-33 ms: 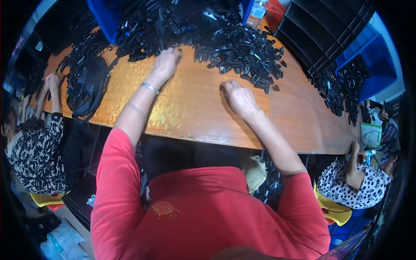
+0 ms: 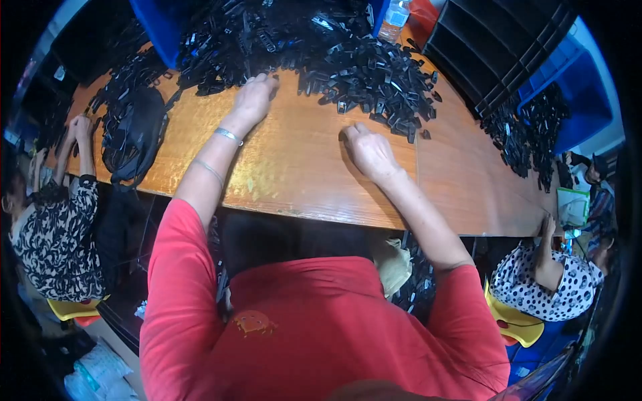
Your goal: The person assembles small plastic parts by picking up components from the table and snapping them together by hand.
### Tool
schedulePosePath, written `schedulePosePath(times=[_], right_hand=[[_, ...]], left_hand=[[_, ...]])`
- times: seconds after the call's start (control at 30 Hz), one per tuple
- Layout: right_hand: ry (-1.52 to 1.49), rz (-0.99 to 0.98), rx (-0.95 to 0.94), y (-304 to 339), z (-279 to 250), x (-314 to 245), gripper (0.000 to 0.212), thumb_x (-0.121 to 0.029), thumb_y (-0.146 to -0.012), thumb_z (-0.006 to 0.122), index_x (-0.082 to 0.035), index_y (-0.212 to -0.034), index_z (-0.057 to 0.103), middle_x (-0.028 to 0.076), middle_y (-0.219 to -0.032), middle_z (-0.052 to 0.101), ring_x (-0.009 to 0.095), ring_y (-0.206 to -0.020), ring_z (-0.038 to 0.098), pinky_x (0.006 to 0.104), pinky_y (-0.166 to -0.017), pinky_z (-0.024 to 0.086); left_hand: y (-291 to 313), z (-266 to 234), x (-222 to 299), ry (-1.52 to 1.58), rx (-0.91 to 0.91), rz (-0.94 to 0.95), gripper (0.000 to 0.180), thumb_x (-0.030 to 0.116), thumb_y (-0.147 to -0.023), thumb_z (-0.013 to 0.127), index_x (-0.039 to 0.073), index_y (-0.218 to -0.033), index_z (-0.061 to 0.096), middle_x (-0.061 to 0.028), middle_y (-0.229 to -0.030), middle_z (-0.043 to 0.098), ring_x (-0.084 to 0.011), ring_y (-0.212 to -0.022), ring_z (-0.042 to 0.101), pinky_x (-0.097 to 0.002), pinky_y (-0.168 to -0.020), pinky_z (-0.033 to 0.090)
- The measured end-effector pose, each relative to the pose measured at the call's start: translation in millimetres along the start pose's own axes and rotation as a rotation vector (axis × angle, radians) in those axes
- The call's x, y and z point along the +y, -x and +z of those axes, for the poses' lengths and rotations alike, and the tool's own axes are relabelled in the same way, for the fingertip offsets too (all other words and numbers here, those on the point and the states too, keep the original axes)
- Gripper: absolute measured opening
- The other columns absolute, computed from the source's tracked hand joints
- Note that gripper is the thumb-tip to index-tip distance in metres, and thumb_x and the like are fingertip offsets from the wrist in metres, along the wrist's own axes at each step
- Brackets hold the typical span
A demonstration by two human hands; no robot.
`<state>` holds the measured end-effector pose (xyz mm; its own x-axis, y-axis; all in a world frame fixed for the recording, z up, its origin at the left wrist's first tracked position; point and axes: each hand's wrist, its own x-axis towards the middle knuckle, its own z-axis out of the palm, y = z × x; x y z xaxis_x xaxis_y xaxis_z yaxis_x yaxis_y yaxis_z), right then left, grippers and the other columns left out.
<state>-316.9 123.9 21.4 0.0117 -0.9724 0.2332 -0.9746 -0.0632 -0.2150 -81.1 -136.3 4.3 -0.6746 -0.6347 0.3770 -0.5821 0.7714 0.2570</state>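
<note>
Left hand (image 2: pixel 254 100): upper centre of the frame, fingers curled at the near edge of the heap of small black plastic parts (image 2: pixel 361 67); whether a piece is pinched in it cannot be told. Two thin bracelets on that forearm.

Right hand (image 2: pixel 369 152): centre of the frame, resting on the bare wooden table (image 2: pixel 294 167), fingers folded into a loose fist; any content is hidden. It lies just below the heap's lower right fringe, not touching it.

Heap of small black plastic parts: too many to count, spread across the top of the frame from upper left to upper right of centre. Pieces are short and oblong; their long axes point every way, no common direction.

Second black pile (image 2: pixel 528 134): one, right of frame, well apart from both hands.

Blue bins: two, one at the upper left (image 2: pixel 157 27), one at the right (image 2: pixel 582 93).

Clear plastic bottle (image 2: pixel 394 17): one, upright, top edge.

Black bag (image 2: pixel 134 130): one, left on the table.

Other people: two seated, one lower left in a dark patterned top (image 2: pixel 57 234), one lower right in a dotted top (image 2: pixel 548 281).
</note>
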Motion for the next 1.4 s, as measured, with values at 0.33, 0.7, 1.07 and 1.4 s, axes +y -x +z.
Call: schedulePosePath(times=[0.33, 0.7, 1.07, 1.4], right_hand=[[-0.146, 0.046, 0.027, 0, -5, -13, 0.018, -0.013, -0.092, 0.077, -0.003, -0.107, 0.078, 0.021, -0.102, 0.072, 0.044, -0.09, 0.074, 0.053, -0.08, 0.06], [-0.419, -0.027, 0.186, -40, 36, -77, 0.023, -0.017, -0.092, 0.085, -0.005, -0.111, 0.081, 0.015, -0.099, 0.073, 0.039, -0.092, 0.073, 0.0464, -0.08, 0.058], [-0.319, -0.303, 0.113, -79, 48, -72, 0.013, -0.016, -0.087, 0.085, -0.005, -0.091, 0.081, 0.015, -0.099, 0.07, 0.04, -0.087, 0.073, 0.0512, -0.075, 0.058], [-0.355, -0.296, 0.041, -84, 44, -57, 0.021, -0.028, -0.097, 0.078, -0.008, -0.099, 0.079, 0.016, -0.101, 0.072, 0.041, -0.093, 0.073, 0.0487, -0.082, 0.06]], left_hand=[[72, -48, 66, -0.061, -0.028, 0.149, 0.015, 0.009, -0.082, 0.086, 0.006, -0.093, 0.077, -0.0125, -0.101, 0.071, -0.0358, -0.105, 0.068, -0.0492, -0.086, 0.057], [134, -33, 62, 0.296, 0.129, -0.122, 0.024, 0.008, -0.08, 0.092, 0.005, -0.099, 0.078, -0.0117, -0.098, 0.07, -0.0353, -0.098, 0.067, -0.046, -0.086, 0.056], [124, -24, 65, 0.332, 0.226, -0.035, 0.023, 0.005, -0.081, 0.091, -0.001, -0.093, 0.072, -0.0145, -0.091, 0.065, -0.0349, -0.088, 0.067, -0.0442, -0.077, 0.054], [235, -127, 26, 0.316, -0.072, -0.331, 0.018, 0.001, -0.085, 0.086, 0.0, -0.1, 0.076, -0.0118, -0.088, 0.064, -0.0277, -0.079, 0.064, -0.0383, -0.074, 0.052]])
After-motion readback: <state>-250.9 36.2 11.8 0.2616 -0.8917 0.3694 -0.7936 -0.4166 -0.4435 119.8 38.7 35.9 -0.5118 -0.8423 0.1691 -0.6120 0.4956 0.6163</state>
